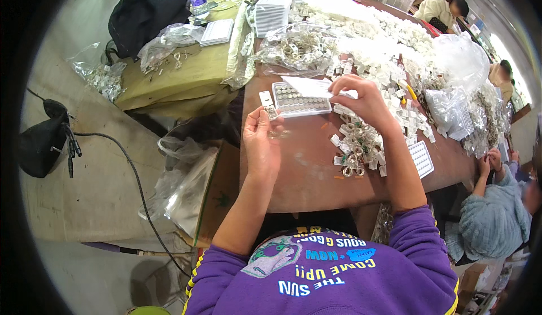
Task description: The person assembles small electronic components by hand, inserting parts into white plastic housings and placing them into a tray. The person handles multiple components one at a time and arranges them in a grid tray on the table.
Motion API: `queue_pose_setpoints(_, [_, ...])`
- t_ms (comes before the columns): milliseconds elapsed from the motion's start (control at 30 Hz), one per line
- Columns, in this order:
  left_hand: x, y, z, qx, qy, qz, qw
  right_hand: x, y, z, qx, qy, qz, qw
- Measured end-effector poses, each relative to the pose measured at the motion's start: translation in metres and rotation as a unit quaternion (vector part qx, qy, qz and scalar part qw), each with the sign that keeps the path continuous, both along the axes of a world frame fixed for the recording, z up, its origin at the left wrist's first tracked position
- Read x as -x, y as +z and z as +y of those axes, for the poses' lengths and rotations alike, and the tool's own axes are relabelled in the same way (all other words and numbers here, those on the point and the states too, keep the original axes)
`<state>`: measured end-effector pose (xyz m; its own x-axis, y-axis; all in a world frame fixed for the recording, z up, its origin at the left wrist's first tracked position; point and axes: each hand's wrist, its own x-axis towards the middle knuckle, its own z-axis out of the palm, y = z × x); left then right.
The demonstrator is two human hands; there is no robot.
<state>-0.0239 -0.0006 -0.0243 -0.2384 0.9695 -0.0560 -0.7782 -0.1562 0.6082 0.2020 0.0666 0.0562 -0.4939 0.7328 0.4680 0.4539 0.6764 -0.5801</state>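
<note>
In front of me on the brown table is a white tray (302, 113) with rows of small round silvery discs, like button cells. A white sheet (309, 87) covers part of its far side, tilted up. My right hand (361, 101) is over the tray's right end, its fingers closed at the sheet's edge. My left hand (261, 131) pinches a small white plastic case (267, 104) at the tray's left side. Something thin and shiny hangs blurred by the left fingers. Right of the tray lies a pile of metal rings and small white pieces (357, 145).
A large heap of white plastic pieces (384, 38) spreads across the far table. A bag of metal parts (299, 47), a stack of white trays (273, 13) and another white tray (420, 159) lie around. A co-worker in blue fleece (495, 216) sits at the right.
</note>
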Motion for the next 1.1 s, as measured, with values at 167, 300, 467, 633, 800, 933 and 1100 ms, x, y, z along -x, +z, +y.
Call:
queue_pose_setpoints(167, [0.0,-0.002,0.0,-0.01,-0.024,-0.023,0.999,-0.045,-0.011,-0.018,0.333,-0.037,0.407,0.85])
queue_pose_setpoints(300, [0.0,-0.006,0.002,0.003,-0.026,-0.032,0.999,-0.06,-0.027,-0.039,0.402,-0.062,0.608,0.681])
queue_pose_setpoints(467, [0.004,-0.015,0.007,-0.013,-0.051,-0.036,0.998,-0.102,-0.031,-0.07,0.301,-0.119,0.615,0.719])
queue_pose_setpoints(633, [0.009,-0.023,0.011,-0.016,-0.102,-0.047,0.994,-0.171,-0.027,-0.129,0.061,-0.262,0.347,0.899])
queue_pose_setpoints(800, [0.012,-0.028,0.014,-0.022,-0.132,-0.043,0.99,-0.215,-0.034,-0.18,0.013,-0.326,0.117,0.938])
queue_pose_setpoints(933, [0.015,-0.032,0.014,-0.019,-0.14,-0.026,0.99,-0.238,-0.051,-0.193,0.009,-0.3,0.017,0.954])
queue_pose_setpoints(1100, [0.013,-0.033,0.017,-0.006,-0.143,-0.005,0.99,-0.253,-0.068,-0.19,0.054,-0.264,0.031,0.963])
